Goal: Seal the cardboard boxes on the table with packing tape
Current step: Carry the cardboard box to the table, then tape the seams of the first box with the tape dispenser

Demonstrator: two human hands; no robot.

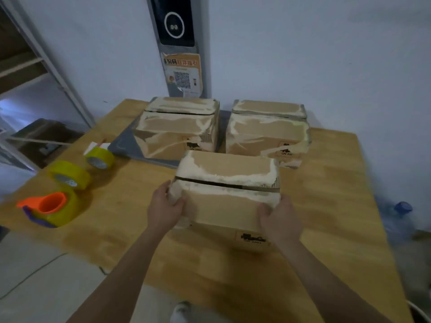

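Head view looks down on your wooden worktop (326,206), where three cardboard boxes sit. The nearest box (227,194) stands at the middle of the worktop, closest to you, its two top flaps folded down with a dark gap running along the seam between them; torn pale patches mark its top edges. Your left hand (164,209) grasps the box's near left corner, thumb lying on the top flap and fingers wrapped along the side. Your right hand (278,220) grasps the near right corner in the same way, thumb on top.

Behind it, the back-left box (177,127) rests partly on a grey mat (126,143), and the back-right box (268,131) stands just beside it; both have their flaps down.

On the left part of the worktop, well apart from the boxes, lie three yellow tape rolls: the far roll (99,157), the middle roll (68,174), and the nearest roll (59,209), which carries an orange dispenser (47,202). A small white card (96,145) lies just behind the far roll.
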